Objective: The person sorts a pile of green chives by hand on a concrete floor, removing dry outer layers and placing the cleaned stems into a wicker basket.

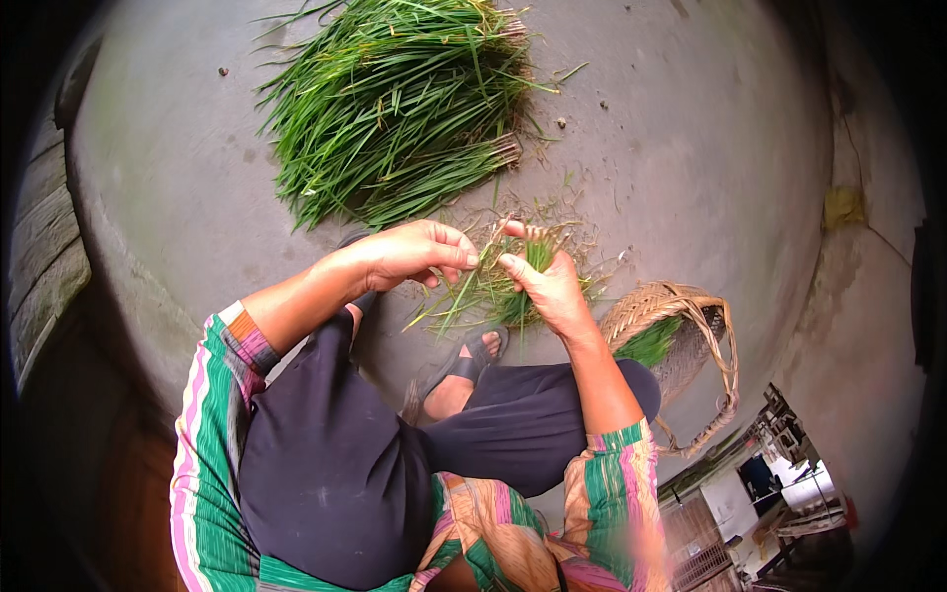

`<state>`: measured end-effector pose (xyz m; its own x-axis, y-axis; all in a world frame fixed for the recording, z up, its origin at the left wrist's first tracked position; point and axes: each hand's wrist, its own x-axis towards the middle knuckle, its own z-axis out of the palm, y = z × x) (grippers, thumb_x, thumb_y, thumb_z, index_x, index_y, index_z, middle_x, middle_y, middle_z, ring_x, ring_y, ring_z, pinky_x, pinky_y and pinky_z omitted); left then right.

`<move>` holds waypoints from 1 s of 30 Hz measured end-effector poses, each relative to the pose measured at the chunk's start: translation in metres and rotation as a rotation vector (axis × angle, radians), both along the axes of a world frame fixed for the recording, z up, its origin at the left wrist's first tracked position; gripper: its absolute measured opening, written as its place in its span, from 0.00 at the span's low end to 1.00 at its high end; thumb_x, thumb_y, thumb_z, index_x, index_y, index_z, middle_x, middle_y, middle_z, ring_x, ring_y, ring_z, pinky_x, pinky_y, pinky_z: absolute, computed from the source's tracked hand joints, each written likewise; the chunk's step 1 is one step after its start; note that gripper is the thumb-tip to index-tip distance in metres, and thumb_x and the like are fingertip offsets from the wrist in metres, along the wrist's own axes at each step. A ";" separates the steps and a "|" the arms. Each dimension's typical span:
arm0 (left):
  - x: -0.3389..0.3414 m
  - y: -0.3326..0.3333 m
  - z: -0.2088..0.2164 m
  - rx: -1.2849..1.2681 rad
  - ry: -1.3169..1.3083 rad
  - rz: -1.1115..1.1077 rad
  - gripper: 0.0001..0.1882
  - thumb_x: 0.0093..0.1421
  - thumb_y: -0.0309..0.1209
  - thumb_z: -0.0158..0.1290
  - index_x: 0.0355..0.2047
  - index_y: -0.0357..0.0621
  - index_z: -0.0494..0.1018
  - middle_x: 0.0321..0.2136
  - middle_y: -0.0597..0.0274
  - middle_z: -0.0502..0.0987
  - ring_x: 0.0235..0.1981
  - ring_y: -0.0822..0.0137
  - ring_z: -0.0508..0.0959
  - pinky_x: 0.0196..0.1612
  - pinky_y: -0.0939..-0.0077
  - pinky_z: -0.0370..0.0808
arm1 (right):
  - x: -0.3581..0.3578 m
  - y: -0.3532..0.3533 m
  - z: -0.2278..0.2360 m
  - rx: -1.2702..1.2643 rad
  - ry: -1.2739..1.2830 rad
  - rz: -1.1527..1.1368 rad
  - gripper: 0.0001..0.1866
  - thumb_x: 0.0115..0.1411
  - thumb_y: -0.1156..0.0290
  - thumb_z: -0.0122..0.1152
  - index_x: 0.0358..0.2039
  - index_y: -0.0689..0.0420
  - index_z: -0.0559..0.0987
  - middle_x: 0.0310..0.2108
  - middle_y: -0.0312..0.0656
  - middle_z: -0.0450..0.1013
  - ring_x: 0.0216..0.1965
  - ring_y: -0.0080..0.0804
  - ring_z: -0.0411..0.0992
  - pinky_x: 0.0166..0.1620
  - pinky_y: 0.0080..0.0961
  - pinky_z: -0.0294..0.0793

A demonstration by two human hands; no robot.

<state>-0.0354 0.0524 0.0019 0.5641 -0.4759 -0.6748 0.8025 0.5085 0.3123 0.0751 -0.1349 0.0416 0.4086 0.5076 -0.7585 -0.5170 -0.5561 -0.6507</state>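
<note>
My right hand [554,293] is closed around a small bunch of green chives [539,255], its thumb toward my left hand. Close beside it, my left hand [422,254] pinches a few thin blades and yellowish withered leaves [487,253] between thumb and fingertips. Below both hands, loose green blades and dry trimmings [456,302] are scattered on the floor. Beyond them lies a large heap of long chives [395,109], stacked in bunches with the pale cut ends toward the right.
A woven basket [643,299] with a looped handle stands to the right of my knee, with chives [651,342] inside it. My sandaled foot [472,367] rests near the trimmings. Grey concrete floor [710,168] surrounds the heap. Stacked household items are at the lower right.
</note>
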 end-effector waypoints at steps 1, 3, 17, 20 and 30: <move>0.000 0.002 0.000 -0.060 -0.007 -0.019 0.07 0.55 0.37 0.55 0.29 0.50 0.73 0.23 0.78 0.70 0.26 0.83 0.69 0.26 0.89 0.65 | -0.001 0.001 0.001 -0.002 0.037 0.021 0.19 0.55 0.71 0.60 0.48 0.55 0.73 0.27 0.29 0.70 0.23 0.13 0.63 0.24 0.11 0.63; 0.000 0.003 0.001 -0.165 -0.016 -0.031 0.07 0.56 0.37 0.54 0.29 0.50 0.73 0.23 0.78 0.70 0.25 0.84 0.69 0.26 0.89 0.65 | -0.003 0.007 0.007 0.024 0.057 0.038 0.15 0.56 0.70 0.58 0.45 0.56 0.74 0.28 0.30 0.72 0.24 0.13 0.65 0.25 0.11 0.64; -0.012 0.005 -0.023 -0.459 -0.046 0.200 0.07 0.57 0.31 0.49 0.33 0.43 0.68 0.25 0.66 0.73 0.26 0.75 0.73 0.27 0.83 0.70 | 0.001 0.004 0.002 0.055 0.031 -0.009 0.11 0.57 0.73 0.57 0.41 0.60 0.75 0.27 0.30 0.72 0.23 0.13 0.63 0.25 0.11 0.64; -0.010 0.002 -0.017 -0.488 -0.013 0.178 0.08 0.57 0.32 0.49 0.33 0.41 0.68 0.23 0.66 0.72 0.24 0.74 0.73 0.24 0.83 0.70 | -0.008 0.007 0.002 0.089 -0.042 0.055 0.11 0.55 0.75 0.59 0.40 0.59 0.76 0.24 0.28 0.70 0.23 0.12 0.63 0.25 0.11 0.63; -0.014 0.014 -0.036 -0.475 0.057 0.265 0.11 0.59 0.30 0.50 0.41 0.39 0.69 0.22 0.67 0.72 0.22 0.77 0.72 0.23 0.87 0.71 | 0.011 -0.004 -0.004 -0.096 0.076 -0.128 0.08 0.56 0.67 0.60 0.33 0.57 0.75 0.19 0.28 0.66 0.19 0.13 0.62 0.22 0.12 0.62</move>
